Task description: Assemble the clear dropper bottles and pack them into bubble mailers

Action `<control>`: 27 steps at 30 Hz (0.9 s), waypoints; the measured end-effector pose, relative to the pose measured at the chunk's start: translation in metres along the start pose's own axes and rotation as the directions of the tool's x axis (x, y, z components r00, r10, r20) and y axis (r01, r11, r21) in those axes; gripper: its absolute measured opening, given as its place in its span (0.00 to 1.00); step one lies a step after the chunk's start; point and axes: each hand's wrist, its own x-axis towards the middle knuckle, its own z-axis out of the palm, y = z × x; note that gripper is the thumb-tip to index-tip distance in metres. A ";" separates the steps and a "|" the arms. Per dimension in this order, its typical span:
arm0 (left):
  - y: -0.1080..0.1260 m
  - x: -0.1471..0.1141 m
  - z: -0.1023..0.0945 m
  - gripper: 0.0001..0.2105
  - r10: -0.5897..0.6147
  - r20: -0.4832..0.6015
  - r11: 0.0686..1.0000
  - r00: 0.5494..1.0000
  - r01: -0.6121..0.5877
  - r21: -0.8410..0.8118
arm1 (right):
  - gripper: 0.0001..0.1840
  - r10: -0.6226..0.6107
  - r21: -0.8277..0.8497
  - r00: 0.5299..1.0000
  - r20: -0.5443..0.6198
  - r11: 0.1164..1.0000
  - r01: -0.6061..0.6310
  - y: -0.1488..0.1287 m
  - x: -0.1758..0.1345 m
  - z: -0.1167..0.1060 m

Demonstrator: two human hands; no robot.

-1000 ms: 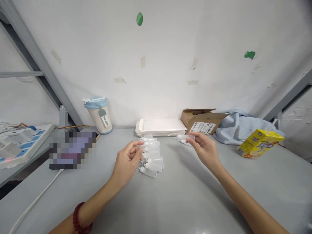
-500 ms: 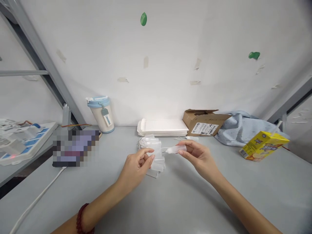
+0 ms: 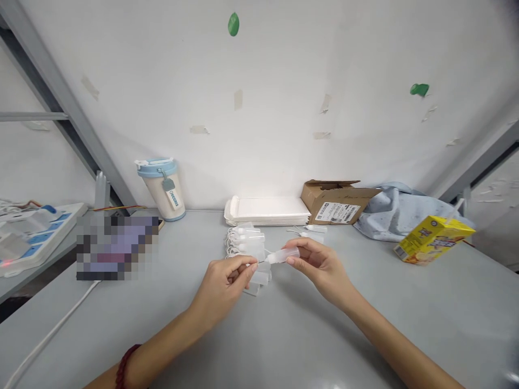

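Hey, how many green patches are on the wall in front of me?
2: one green patch near the top middle, a second green patch lower, toward the right, above the yellow carton. None look hidden.

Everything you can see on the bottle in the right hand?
The bottle is small, cylindrical, translucent and whitish, apparently plastic, narrowing to a white nozzle with a thin dark tip. Held over the gray table, it is nearly level, nozzle toward the left hand. The right hand grips the base end; the left hand seems to pinch the tip. Any contents can't be made out.
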 end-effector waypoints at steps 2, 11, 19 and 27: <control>-0.001 0.000 0.001 0.11 0.004 -0.004 1.000 1.000 -0.004 0.000 | 0.10 0.002 0.004 1.000 -0.001 1.000 -0.002 -0.001 -0.001 0.001; 0.001 -0.001 0.000 0.11 0.007 -0.009 1.000 1.000 -0.007 0.009 | 0.10 0.003 0.008 1.000 0.029 1.000 -0.003 -0.002 0.000 0.001; 0.003 -0.001 -0.001 0.11 -0.018 -0.008 1.000 1.000 0.018 -0.014 | 0.11 0.010 -0.030 1.000 0.018 1.000 -0.009 -0.004 -0.001 -0.001; 0.006 -0.001 -0.002 0.11 -0.049 -0.001 0.998 0.999 0.049 -0.039 | 0.11 -0.015 -0.065 0.999 0.030 0.998 0.016 -0.005 -0.001 0.000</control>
